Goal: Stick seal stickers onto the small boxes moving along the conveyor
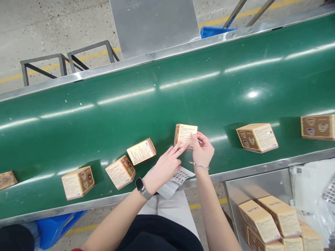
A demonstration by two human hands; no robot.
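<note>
A small tan and brown carton (186, 131) with printed text on its upper face rests on the green belt in front of me. My left hand (167, 164), wearing a smartwatch, lays outstretched fingers on the carton's near edge. My right hand (203, 150), with a bracelet at the wrist, grips the carton's right side, thumb on the printed face. Whether a small label lies under that thumb I cannot tell. Below my left hand, a sheet of small printed stickers (182, 176) lies at the belt's near edge, partly covered by the hand.
More cartons stand on the green conveyor belt (117, 115): a leaning pair with one carton (141, 151) close on the left, another carton (258, 137) on the right. Stacked cartons (280, 212) and plastic-wrapped sheets (314, 188) sit on a metal side table. Metal rails edge the belt.
</note>
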